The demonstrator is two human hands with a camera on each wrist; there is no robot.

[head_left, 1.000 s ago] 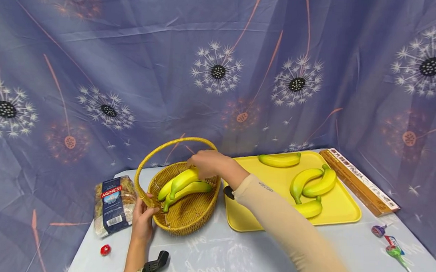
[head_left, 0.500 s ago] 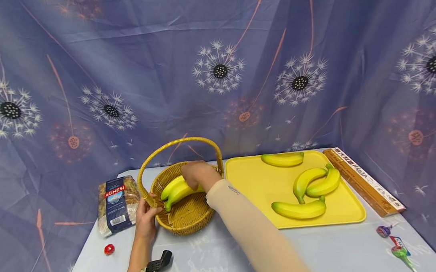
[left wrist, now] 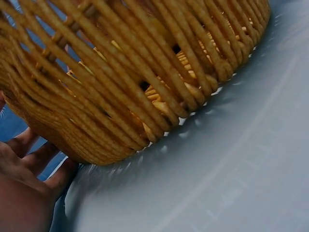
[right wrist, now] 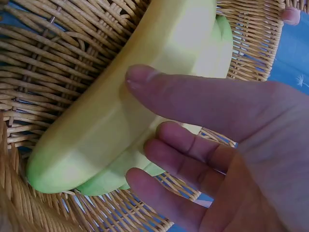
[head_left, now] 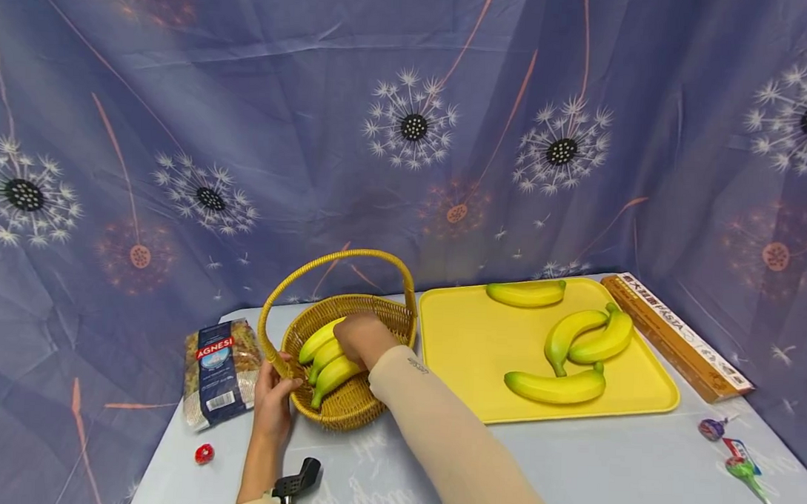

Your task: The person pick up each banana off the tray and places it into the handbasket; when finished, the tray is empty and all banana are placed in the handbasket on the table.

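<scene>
A woven yellow basket with a hoop handle stands on the pale table. Three yellow-green bananas lie inside it. My right hand reaches into the basket and holds the bananas. In the right wrist view the thumb lies across the top banana and the fingers touch the one beneath, over the basket's weave. My left hand grips the basket rim at the foot of the handle. The left wrist view shows its fingers against the basket wall.
A yellow tray right of the basket carries several more bananas. A long pasta box lies beyond it, lollipops at the right edge. Left of the basket lie a pasta bag and a red candy.
My right hand has moved down and left with the bananas, from the basket's rim to its floor. The left hand has stayed on the rim.
</scene>
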